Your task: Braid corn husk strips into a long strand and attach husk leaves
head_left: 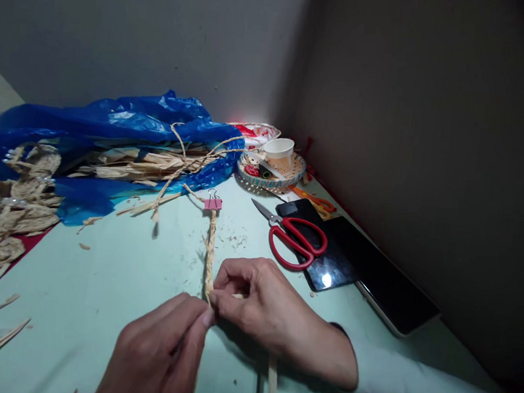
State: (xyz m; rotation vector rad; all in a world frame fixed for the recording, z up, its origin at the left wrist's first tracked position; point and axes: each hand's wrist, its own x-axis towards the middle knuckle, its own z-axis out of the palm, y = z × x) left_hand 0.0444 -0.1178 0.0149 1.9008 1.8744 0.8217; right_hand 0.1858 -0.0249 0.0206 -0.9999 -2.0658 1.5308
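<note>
A narrow pale braid (210, 247) of dried fibre runs toward me from a pink binder clip (213, 204) on the pale green table. My left hand (161, 347) pinches the braid's near end between thumb and forefinger. Right beside it, my right hand (257, 303) is closed on the same end, its fingertips almost touching the left ones. A loose flat strip (272, 378) hangs below my right hand. Red-handled scissors (297, 239) lie to the right of the braid, partly over a black phone (334, 264).
A blue plastic bag (108, 113) with dried husk strips (140, 164) lies at the back left. Woven husk pieces (7, 223) are at the left edge. A round basket (270, 185) holds a paper cup (278, 154). Another dark device (383, 280) lies right.
</note>
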